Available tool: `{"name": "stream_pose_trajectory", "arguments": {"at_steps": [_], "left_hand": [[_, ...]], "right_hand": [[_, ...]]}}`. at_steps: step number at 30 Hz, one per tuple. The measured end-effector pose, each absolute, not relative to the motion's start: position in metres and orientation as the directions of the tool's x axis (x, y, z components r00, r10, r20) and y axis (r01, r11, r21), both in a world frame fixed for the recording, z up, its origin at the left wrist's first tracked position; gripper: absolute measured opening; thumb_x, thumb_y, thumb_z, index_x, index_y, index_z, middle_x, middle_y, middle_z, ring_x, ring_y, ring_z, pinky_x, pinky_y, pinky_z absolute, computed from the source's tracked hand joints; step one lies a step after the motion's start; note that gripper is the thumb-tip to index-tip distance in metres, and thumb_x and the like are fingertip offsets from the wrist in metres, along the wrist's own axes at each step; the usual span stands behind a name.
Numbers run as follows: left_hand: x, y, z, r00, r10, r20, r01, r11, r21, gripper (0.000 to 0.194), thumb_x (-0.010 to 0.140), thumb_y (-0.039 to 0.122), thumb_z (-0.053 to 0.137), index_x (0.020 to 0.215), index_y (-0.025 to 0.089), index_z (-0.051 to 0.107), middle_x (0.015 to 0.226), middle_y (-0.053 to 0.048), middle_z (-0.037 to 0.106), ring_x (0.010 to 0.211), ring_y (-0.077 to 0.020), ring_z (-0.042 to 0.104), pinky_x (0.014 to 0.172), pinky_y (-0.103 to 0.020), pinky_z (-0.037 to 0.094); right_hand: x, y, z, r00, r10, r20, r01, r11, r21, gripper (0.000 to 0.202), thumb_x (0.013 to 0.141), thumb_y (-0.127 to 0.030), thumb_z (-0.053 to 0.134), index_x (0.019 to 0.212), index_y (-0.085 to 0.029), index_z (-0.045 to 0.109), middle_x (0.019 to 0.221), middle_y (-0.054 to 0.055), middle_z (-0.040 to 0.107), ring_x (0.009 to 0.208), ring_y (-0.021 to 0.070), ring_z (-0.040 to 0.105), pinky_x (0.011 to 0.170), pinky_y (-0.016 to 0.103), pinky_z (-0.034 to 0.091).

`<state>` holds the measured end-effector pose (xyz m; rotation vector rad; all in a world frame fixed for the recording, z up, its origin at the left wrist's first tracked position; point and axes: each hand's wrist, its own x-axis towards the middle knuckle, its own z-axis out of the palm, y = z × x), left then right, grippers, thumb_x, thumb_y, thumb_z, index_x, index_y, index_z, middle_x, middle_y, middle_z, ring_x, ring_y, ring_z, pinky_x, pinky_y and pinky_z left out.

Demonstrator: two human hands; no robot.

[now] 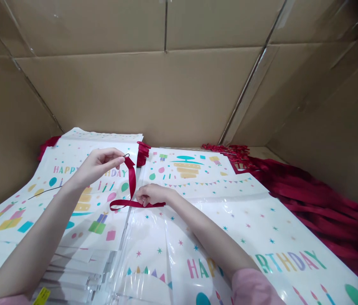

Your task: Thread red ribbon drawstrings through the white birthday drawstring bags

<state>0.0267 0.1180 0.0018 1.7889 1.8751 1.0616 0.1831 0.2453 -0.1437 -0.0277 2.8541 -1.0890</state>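
Note:
My left hand [109, 160] is raised over the left stack of printed birthday sheets [61, 152]. Its thumb and fingers pinch a thin wire hook [127, 155], whose dark shaft runs back behind my forearm. A dark red ribbon [132, 180] hangs down from the hook's end. Lower and to the right, my right hand [151, 195] has its fingers curled on the same ribbon, over the edge of the right stack of birthday sheets [198, 207]. The ribbon forms a loop left of that hand, and its end sticks out to the right beneath it.
Many dark red ribbons [321, 203] lie in a heap along the right side. More red ribbon ends [142, 153] poke out beside the left stack. Cardboard walls [140, 93] enclose the back and sides. A yellow label [42, 296] shows at the bottom left.

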Motion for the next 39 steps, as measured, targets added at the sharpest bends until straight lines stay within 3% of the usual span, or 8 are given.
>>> {"name": "stream_pose_trajectory", "arguments": {"at_steps": [6,13,16,20,27,31,39], "left_hand": [[0.020,0.111,0.004,-0.144,0.958,0.249,0.720,-0.071,0.690,0.028,0.083,0.045,0.057,0.084,0.018,0.066,0.080,-0.004,0.064,0.070,-0.0150,0.055,0.058,-0.023,0.042],[0.021,0.107,-0.004,-0.050,0.983,0.175,0.746,-0.079,0.661,0.032,0.083,0.048,0.055,0.086,0.019,0.067,0.076,-0.004,0.063,0.065,-0.0148,0.054,0.052,-0.022,0.039],[0.029,0.110,-0.019,0.023,0.994,0.110,0.757,-0.089,0.648,0.034,0.085,0.049,0.053,0.086,0.018,0.067,0.075,-0.003,0.062,0.057,-0.0117,0.048,0.048,-0.021,0.033],[0.048,0.117,-0.046,0.175,0.985,-0.003,0.794,-0.139,0.592,0.034,0.087,0.046,0.050,0.086,0.017,0.067,0.073,-0.001,0.061,0.050,-0.0076,0.036,0.047,-0.020,0.026],[0.076,0.138,-0.079,0.488,0.868,-0.094,0.757,-0.367,0.541,0.025,0.090,0.037,0.050,0.088,0.019,0.067,0.095,-0.004,0.066,0.079,-0.0146,0.059,0.068,-0.020,0.038],[0.083,0.150,-0.085,0.583,0.806,-0.103,0.719,-0.453,0.527,0.021,0.091,0.032,0.050,0.086,0.021,0.067,0.120,-0.004,0.061,0.100,-0.0188,0.060,0.077,-0.021,0.039],[0.091,0.160,-0.090,0.644,0.748,-0.163,0.687,-0.470,0.554,0.017,0.089,0.030,0.054,0.088,0.022,0.069,0.118,-0.003,0.062,0.097,-0.0177,0.061,0.080,-0.021,0.040]], "right_hand": [[0.187,0.249,-0.137,-0.999,-0.046,-0.009,-0.026,0.705,-0.708,0.017,0.068,0.001,0.053,0.068,-0.016,0.051,0.074,-0.002,0.053,0.069,0.0099,0.050,0.060,0.018,0.036],[0.238,0.239,-0.114,-0.962,0.154,0.227,-0.060,0.689,-0.722,0.016,0.074,-0.002,0.052,0.073,-0.018,0.055,0.074,-0.002,0.059,0.071,0.0115,0.054,0.066,0.020,0.039],[0.267,0.228,-0.120,-0.910,0.252,0.329,-0.063,0.699,-0.712,0.013,0.078,-0.007,0.055,0.075,-0.018,0.058,0.074,-0.001,0.061,0.074,0.0129,0.056,0.073,0.022,0.041],[0.298,0.217,-0.142,-0.877,0.306,0.370,-0.093,0.648,-0.756,0.012,0.079,-0.007,0.056,0.077,-0.018,0.061,0.076,0.000,0.064,0.071,0.0120,0.059,0.070,0.021,0.044],[0.316,0.214,-0.163,-0.841,0.357,0.406,-0.103,0.632,-0.768,0.015,0.082,-0.009,0.054,0.083,-0.019,0.065,0.082,0.001,0.069,0.073,0.0118,0.064,0.069,0.020,0.049],[0.317,0.215,-0.169,-0.804,0.339,0.488,-0.137,0.693,-0.708,0.011,0.085,-0.014,0.056,0.084,-0.019,0.066,0.082,0.001,0.070,0.074,0.0124,0.064,0.071,0.021,0.049],[0.316,0.217,-0.174,-0.770,0.300,0.563,-0.160,0.764,-0.625,0.010,0.087,-0.020,0.057,0.082,-0.019,0.066,0.077,0.002,0.069,0.072,0.0138,0.062,0.068,0.025,0.048]]}}
